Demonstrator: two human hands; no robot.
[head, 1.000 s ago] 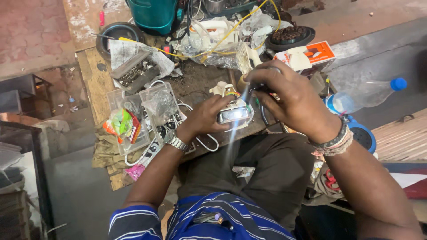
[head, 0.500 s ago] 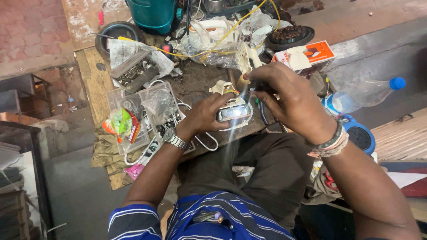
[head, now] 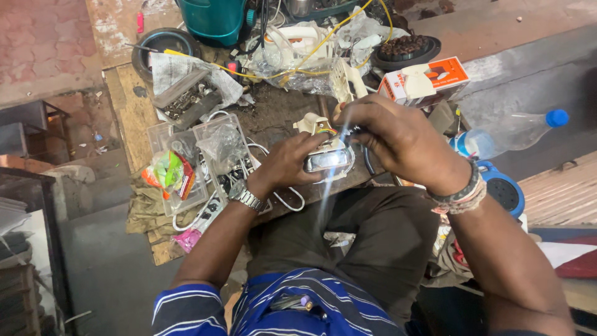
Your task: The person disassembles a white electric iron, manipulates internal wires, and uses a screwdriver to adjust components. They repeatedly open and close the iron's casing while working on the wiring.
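1. Small electrical unit [head: 328,160], white casing with a shiny metal face, sits at the near edge of the wooden bench [head: 140,118], just above the person's lap.
2. Left hand [head: 289,163] is wrapped around the unit's left side, fingers curled shut on it, thumb on top. Steadying grip.
3. Right hand [head: 398,140] is closed around a thin tool [head: 348,129]; the tip is hidden by the knuckles, so I can't tell its exact kind. It hovers over the unit's top right corner, touching or nearly so.
4. Change vs the two earlier frames: almost none. Both hands and the unit hold the same place, only a slight shift in the right hand's angle. Reads as steady fine work in one spot, not a reposition.
5. Edges: the unit is right at the bench lip, and the left hand is what keeps it on the bench.
6. Room: tight. Clear plastic boxes [head: 186,155] and white cables [head: 273,193] crowd the left, an orange-and-white carton [head: 426,81] and a plastic bottle with a blue cap [head: 510,130] lie to the right, and a wire tangle [head: 311,43] behind.
7. Only open space is toward the lap.
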